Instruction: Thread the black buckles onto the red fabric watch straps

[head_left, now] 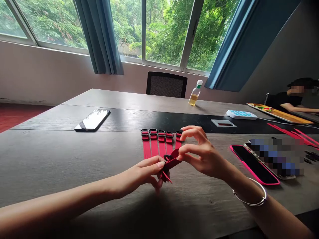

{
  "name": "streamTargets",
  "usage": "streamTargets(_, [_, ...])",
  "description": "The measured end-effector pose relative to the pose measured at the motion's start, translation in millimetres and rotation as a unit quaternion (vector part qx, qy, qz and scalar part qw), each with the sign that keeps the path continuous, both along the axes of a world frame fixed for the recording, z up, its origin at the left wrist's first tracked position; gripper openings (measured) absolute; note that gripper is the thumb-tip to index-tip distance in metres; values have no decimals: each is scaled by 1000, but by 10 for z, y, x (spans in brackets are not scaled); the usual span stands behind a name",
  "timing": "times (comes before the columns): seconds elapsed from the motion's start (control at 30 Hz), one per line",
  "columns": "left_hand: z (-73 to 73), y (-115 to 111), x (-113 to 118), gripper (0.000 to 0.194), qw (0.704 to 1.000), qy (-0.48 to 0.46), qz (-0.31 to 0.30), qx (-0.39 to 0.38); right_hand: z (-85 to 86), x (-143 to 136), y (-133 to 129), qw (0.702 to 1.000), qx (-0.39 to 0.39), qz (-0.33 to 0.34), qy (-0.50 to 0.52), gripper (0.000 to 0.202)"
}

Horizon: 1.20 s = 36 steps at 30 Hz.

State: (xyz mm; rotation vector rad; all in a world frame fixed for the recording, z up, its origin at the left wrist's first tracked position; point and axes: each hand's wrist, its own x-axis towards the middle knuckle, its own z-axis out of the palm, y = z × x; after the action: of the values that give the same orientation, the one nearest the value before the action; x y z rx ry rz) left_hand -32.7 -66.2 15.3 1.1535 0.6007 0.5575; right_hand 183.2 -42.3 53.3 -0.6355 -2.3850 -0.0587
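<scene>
Table [87,159], dark grained top. Left hand [143,172], thumb and fingers pinching the gathered near ends of the red straps [154,149]; right hand [203,151], gripping a strap between its fingertips. Straps side by side on the table, beyond the left hand. Black buckles [161,133] in a row at their far ends.

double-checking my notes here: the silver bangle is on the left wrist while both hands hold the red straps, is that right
Wrong wrist: the head view shows the silver bangle on the right wrist. The left hand and right hand do hold the red straps.
</scene>
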Motion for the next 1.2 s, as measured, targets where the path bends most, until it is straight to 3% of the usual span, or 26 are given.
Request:
streamTargets(0.2, [-143,56,48,28,999,-2,42,-16,-225,-210,-11,998,25,18,-51,11])
streamTargets(0.33, [-158,66,49,31,999,-4,44,-24,-306,-285,-24,998,37,20,-38,14])
streamTargets(0.67, [-46,-17,58,34,994,89,27,57,-142,-163,-53,998,19,19,-59,16])
streamTargets(0.97, [5,52,23,29,999,2,0,44,-9,-11,9,998,40,12,-39,13])
streamTargets(1.2, [20,31,30,27,999,-11,-5,39,41,18,1,998,34,28,-54,13])
